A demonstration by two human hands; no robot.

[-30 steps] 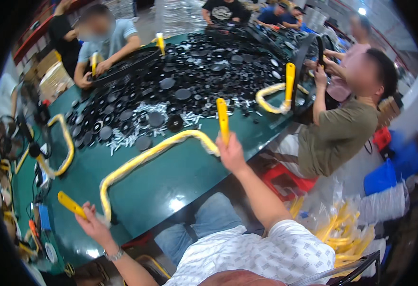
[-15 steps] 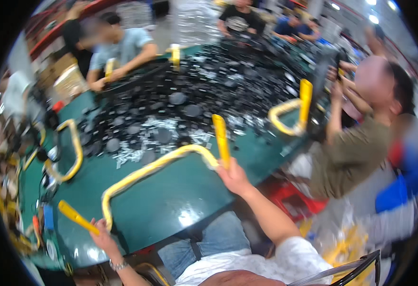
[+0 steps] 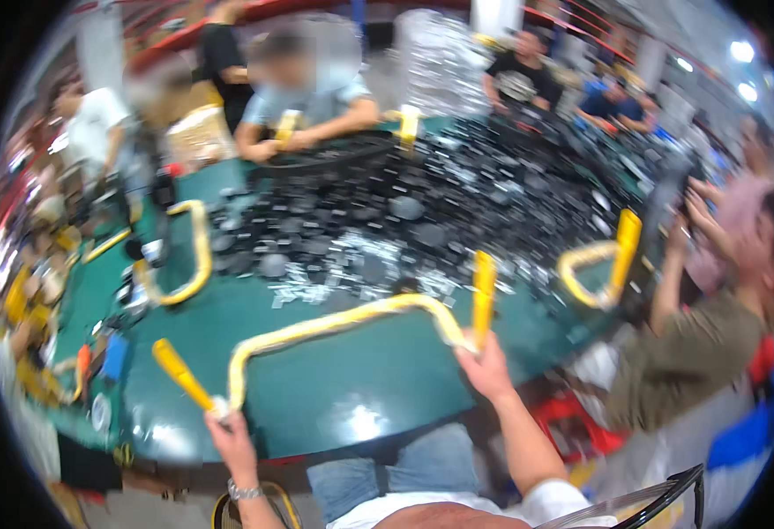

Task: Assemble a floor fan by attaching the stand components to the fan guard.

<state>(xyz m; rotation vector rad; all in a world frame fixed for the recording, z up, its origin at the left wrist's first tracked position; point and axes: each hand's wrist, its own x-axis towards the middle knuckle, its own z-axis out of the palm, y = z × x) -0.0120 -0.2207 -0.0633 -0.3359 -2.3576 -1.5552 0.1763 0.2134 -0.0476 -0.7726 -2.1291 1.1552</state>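
Observation:
Between my hands is a yellow bent tube (image 3: pixel 338 324), shaped like a wide U, held over the near side of the green table. My left hand (image 3: pixel 231 441) is closed round its left end, where a flat yellow bar (image 3: pixel 182 375) sticks out up and to the left. Closed on the right end is my right hand (image 3: pixel 490 370), with a second yellow bar (image 3: pixel 484 286) rising upright from there. Whether the bars are fixed to the tube cannot be made out; fingers and blur hide the joints.
The green table (image 3: pixel 316 388) carries a large heap of black parts (image 3: pixel 422 212) and small silver pieces (image 3: pixel 360 260). More bent yellow tubes (image 3: pixel 201 256) lie left and right. A blue box (image 3: pixel 114 357) sits at left. Several people work around the table; a red stool (image 3: pixel 572 423) stands at right.
The whole view has swung, so table, people and tube appear farther right and lower. Both hands keep hold of the tube's ends. The left bar now stands somewhat steeper.

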